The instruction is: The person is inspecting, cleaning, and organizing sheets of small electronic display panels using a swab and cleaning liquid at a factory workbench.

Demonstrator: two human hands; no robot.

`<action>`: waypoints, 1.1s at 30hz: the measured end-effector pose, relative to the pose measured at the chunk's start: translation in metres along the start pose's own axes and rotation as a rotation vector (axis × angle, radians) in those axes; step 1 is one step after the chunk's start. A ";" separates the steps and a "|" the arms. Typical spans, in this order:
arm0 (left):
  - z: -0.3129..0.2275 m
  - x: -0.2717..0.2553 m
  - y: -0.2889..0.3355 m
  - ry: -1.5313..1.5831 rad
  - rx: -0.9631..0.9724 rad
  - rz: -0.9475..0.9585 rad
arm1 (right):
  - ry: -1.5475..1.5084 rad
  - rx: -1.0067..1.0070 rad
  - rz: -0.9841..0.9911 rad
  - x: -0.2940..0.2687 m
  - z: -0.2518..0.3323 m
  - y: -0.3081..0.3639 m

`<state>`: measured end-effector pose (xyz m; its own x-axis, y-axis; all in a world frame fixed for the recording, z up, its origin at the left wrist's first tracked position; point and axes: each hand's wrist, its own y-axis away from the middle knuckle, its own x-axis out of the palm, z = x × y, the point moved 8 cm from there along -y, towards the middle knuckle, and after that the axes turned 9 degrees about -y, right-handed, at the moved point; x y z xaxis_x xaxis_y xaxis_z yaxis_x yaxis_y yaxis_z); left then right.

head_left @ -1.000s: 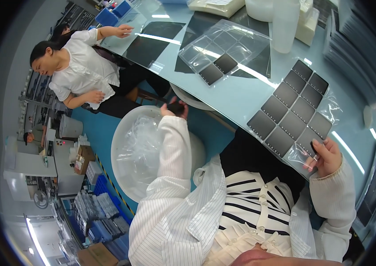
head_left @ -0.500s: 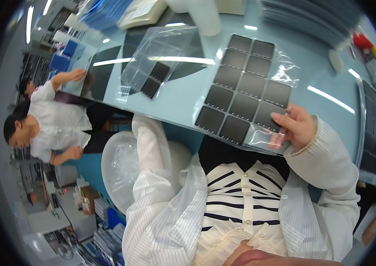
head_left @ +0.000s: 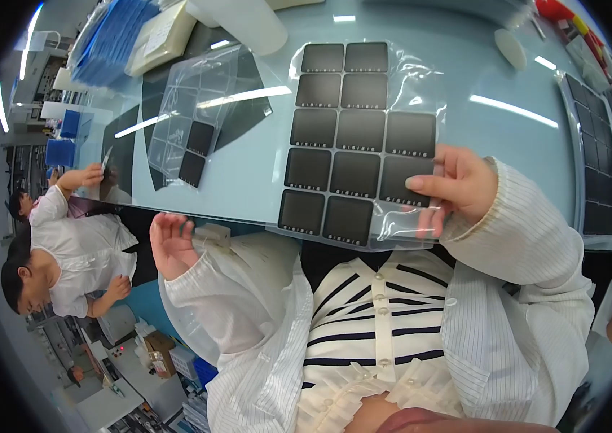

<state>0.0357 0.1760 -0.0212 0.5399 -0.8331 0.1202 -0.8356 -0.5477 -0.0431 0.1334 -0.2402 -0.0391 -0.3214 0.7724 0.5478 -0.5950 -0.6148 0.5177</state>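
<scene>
My right hand (head_left: 457,187) pinches the near right corner of a clear plastic sheet (head_left: 353,137) filled with several dark square tiles. The sheet lies over the pale blue table (head_left: 493,115), its near edge hanging past the table's front. Below the table's front edge my left hand (head_left: 170,244) is raised and open, palm up, holding nothing. It hovers above a large clear plastic bag (head_left: 197,317) at my left side. A second clear sheet (head_left: 194,123) with two dark tiles lies farther left on the table.
Two seated people in white (head_left: 78,245) work at the left. A tray of dark tiles (head_left: 598,151) lies at the table's right edge. Blue stacks (head_left: 115,40), a white cylinder (head_left: 237,18) and a white block sit at the back.
The view has swung so the tile sheet is now central. My left hand has come up out of the plastic bag and opened. My right hand keeps hold of the sheet.
</scene>
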 end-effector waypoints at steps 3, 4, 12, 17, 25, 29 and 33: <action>0.001 0.089 0.026 -0.136 -0.199 0.324 | 0.019 0.033 0.020 -0.006 0.001 0.000; 0.007 0.113 0.037 -0.175 -0.309 0.409 | -0.009 0.045 0.041 -0.007 0.002 0.001; 0.014 0.155 0.063 -0.514 -0.307 0.441 | -0.037 0.075 0.025 -0.011 0.002 0.000; 0.033 0.158 0.059 -0.448 -0.314 0.474 | 0.081 0.061 -0.014 -0.012 0.000 -0.007; 0.043 0.152 0.055 -0.434 -0.327 0.529 | 0.187 0.065 -0.020 -0.015 0.003 -0.017; 0.044 0.150 0.056 -0.456 -0.342 0.573 | 0.237 0.128 0.009 -0.014 -0.003 -0.017; 0.045 0.144 0.057 -0.477 -0.340 0.614 | 0.278 0.156 0.044 -0.009 -0.006 -0.015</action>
<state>0.0701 0.0209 -0.0512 -0.0980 -0.9602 -0.2614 -0.9384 0.0018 0.3454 0.1411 -0.2365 -0.0559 -0.5463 0.7451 0.3826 -0.4628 -0.6492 0.6036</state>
